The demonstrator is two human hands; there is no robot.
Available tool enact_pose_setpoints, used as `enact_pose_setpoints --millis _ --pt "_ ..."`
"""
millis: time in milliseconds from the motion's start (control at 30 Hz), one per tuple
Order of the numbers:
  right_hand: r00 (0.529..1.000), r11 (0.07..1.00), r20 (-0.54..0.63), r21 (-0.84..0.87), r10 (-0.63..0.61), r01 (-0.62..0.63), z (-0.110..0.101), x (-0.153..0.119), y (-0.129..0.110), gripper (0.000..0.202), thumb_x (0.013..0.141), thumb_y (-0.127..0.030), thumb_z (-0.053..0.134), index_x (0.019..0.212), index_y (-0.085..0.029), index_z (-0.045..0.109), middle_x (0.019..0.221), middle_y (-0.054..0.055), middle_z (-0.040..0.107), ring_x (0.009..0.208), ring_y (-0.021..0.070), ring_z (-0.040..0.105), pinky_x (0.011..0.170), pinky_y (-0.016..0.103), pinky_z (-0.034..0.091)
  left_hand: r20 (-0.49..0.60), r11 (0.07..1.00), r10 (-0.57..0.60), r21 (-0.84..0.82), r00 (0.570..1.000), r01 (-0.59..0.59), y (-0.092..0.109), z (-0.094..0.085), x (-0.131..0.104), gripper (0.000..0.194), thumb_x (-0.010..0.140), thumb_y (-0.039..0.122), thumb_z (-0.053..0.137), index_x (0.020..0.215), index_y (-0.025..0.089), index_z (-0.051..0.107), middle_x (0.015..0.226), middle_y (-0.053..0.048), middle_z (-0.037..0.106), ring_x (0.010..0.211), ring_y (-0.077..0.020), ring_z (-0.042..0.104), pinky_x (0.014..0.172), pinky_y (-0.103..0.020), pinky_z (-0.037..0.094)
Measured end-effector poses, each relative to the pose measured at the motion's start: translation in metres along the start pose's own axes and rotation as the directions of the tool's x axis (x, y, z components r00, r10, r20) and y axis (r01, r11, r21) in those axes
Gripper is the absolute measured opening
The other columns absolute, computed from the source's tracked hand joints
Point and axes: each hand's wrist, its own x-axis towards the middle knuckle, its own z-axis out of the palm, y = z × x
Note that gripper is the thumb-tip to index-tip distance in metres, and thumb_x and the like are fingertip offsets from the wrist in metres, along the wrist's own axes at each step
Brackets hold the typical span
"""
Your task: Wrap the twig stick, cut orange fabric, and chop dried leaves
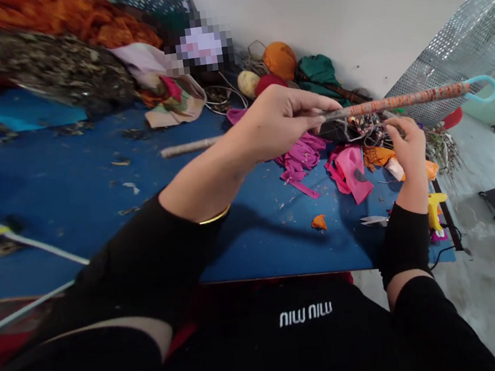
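A long thin stick point(405, 100) lies nearly level across the view above the blue table. Its right part is wrapped in orange and brown patterning and ends in a light blue loop point(493, 89). My left hand point(282, 120) grips the stick near its middle, thumb and fingers pinched around it; the bare grey end shows left of my wrist. Just below the wrapped part is my right hand point(407, 134), its fingertips pinched together beside a dark patterned bundle with thin cords point(365, 125). Whatever those fingertips hold is too small to make out.
Pink cloth strips point(350, 172), scissors point(374, 221) and an orange scrap point(318, 222) lie on the blue table point(255, 245). A yellow glue gun point(435, 209) is at the right edge. Yarn balls point(280, 61) and orange fabric point(70, 17) sit along the back.
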Motion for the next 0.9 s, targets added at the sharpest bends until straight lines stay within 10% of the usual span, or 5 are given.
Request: enact_pose_setpoints --millis 133,367,500,700,900 --pt "0.986 0.896 0.015 0.421 -0.163 0.142 0.028 -0.014 -0.051 0.038 0.102 -0.059 0.056 0.110 -0.029 0.078 0.118 0.005 0.080 0.119 0.0249 0.072 0.115 0.046 0.053 -0.001 0.999 0.024 -0.044 1.000 -0.024 -0.005 0.008 0.002 0.035 0.089 0.018 0.062 0.115 0.019 0.086 0.081 -0.003 0.073 0.077 -0.0154 0.065 0.075 -0.025 0.053" --pt "0.972 0.601 0.187 0.797 -0.142 -0.066 0.070 -0.036 -0.083 0.057 0.082 -0.075 0.077 0.117 -0.030 0.078 0.115 0.004 0.081 0.118 0.0247 0.074 0.113 0.043 0.058 0.026 0.998 0.011 -0.055 1.000 -0.010 -0.006 0.013 0.003 0.035 0.092 0.020 0.060 0.117 0.020 0.084 0.100 -0.005 0.080 0.095 -0.0179 0.073 0.087 -0.026 0.057" --pt "0.941 0.673 0.339 0.700 -0.021 -0.237 0.062 -0.018 -0.049 0.055 0.078 -0.076 0.078 0.098 -0.026 0.081 0.101 0.004 0.083 0.099 0.0215 0.077 0.100 0.042 0.061 -0.042 0.999 -0.038 -0.017 0.998 0.037 -0.007 0.008 0.002 0.038 0.093 0.023 0.061 0.124 0.023 0.083 0.093 -0.004 0.079 0.086 -0.0185 0.071 0.080 -0.030 0.058" --pt "0.832 0.843 -0.350 0.485 0.431 -0.233 0.036 0.015 0.044 0.059 0.079 -0.083 0.062 0.061 -0.027 0.055 0.058 -0.002 0.060 0.059 0.0139 0.046 0.062 0.034 0.043 -0.144 0.999 -0.054 -0.002 0.988 0.054 -0.001 -0.003 0.000 0.037 0.096 0.025 0.062 0.128 0.025 0.080 0.083 -0.003 0.075 0.076 -0.0177 0.064 0.077 -0.036 0.058" --pt "0.863 0.865 -0.344 0.467 0.370 -0.185 0.011 0.021 0.078 0.074 0.059 -0.095 0.059 0.069 -0.032 0.021 0.058 -0.009 0.023 0.064 0.0153 0.021 0.058 0.033 0.029 -0.260 0.995 -0.060 -0.092 0.964 0.037 0.005 -0.013 -0.001 0.034 0.094 0.018 0.063 0.120 0.025 0.083 0.088 -0.003 0.077 0.078 -0.0166 0.061 0.083 -0.039 0.056"
